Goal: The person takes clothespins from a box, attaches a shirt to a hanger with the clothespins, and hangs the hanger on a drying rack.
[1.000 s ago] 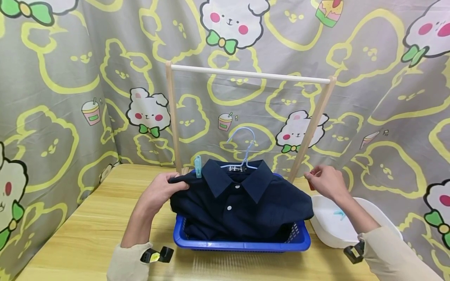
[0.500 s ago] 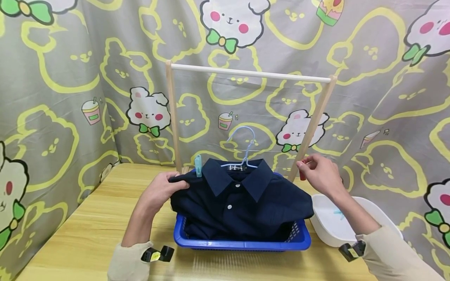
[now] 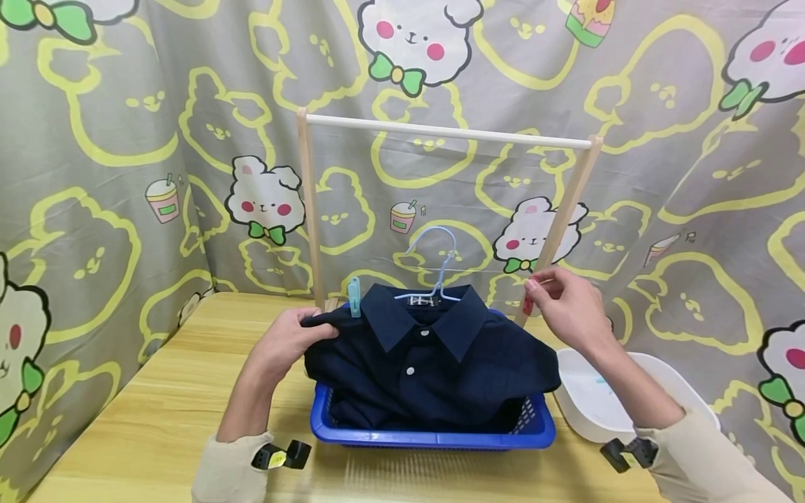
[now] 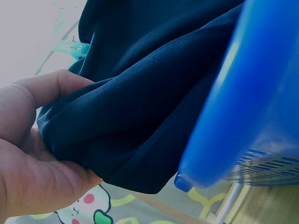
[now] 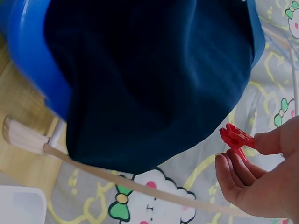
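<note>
A dark navy shirt (image 3: 402, 377) with a collar and white buttons is on a light blue hanger (image 3: 448, 262), its lower part bunched in the blue basket (image 3: 434, 440). My left hand (image 3: 291, 344) pinches the shirt's left-side shoulder, thumb below and fingers above in the left wrist view. Close by, a teal clothespin (image 3: 355, 297) stands clipped on that shoulder beside the collar. My right hand (image 3: 574, 307) pinches a red clothespin (image 5: 236, 136) between thumb and fingers. In the right wrist view its jaws point towards the shirt, a short gap from the fabric.
A wooden rack with a white rod (image 3: 446, 133) stands behind the basket. At the right, a white bin (image 3: 676, 381) holds something teal, mostly hidden by my right forearm. A patterned curtain (image 3: 352, 63) hangs around the wooden table (image 3: 170, 391).
My right hand has moved left with the red clothespin, from above the white bin towards the shirt's right-side shoulder. My left hand and the shirt have stayed in place.
</note>
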A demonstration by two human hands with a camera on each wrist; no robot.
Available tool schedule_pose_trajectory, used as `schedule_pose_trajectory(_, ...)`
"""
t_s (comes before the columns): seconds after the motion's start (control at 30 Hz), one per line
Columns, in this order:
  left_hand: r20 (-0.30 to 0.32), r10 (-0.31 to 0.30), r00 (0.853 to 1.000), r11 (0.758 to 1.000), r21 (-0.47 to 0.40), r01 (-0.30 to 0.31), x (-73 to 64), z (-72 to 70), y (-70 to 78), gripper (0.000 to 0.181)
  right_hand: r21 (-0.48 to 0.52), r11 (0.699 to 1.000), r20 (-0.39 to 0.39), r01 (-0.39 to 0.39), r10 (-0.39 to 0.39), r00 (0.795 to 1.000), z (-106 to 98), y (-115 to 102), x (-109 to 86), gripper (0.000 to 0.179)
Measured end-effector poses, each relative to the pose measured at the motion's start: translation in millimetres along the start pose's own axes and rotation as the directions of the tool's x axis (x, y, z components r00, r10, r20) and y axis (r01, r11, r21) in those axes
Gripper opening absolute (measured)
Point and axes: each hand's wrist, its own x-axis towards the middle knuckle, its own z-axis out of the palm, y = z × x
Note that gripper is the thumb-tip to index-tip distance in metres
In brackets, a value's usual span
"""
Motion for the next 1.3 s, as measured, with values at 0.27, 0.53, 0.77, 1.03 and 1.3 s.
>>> schedule_pose_trajectory(0.27,-0.004,-0.011,1.000,1.000,-0.003,0.011,-0.4,0.1,0.3,0.030,0.042,0.999,0.005,0.016,-0.016,1.000,-3.1,-19.2,-6.5,0.039)
schedule_pose_trajectory(0.53,-0.005,-0.013,1.000,1.000,0.006,0.013,0.0,-0.7,0.2,0.029,0.078,0.996,0.016,0.054,-0.055,0.998,-3.1,-28.3,-10.7,0.035)
schedule_pose_trajectory(0.77,-0.012,-0.014,1.000,1.000,0.020,0.014,0.1,-0.2,0.1,0.029,0.088,0.989,-0.006,0.118,-0.118,0.993,0.5,-33.3,-16.7,0.020)
schedule_pose_trajectory(1.03,-0.007,-0.008,1.000,1.000,0.000,0.008,0.8,0.7,0.2,0.027,0.116,0.981,-0.038,0.155,-0.152,0.988,6.4,-36.5,-20.7,0.012)
schedule_pose_trajectory(1.3,-0.016,-0.002,1.000,1.000,-0.006,0.002,0.2,1.4,0.5,0.020,0.120,0.979,-0.047,0.168,-0.163,0.985,6.2,-36.6,-21.0,0.010)
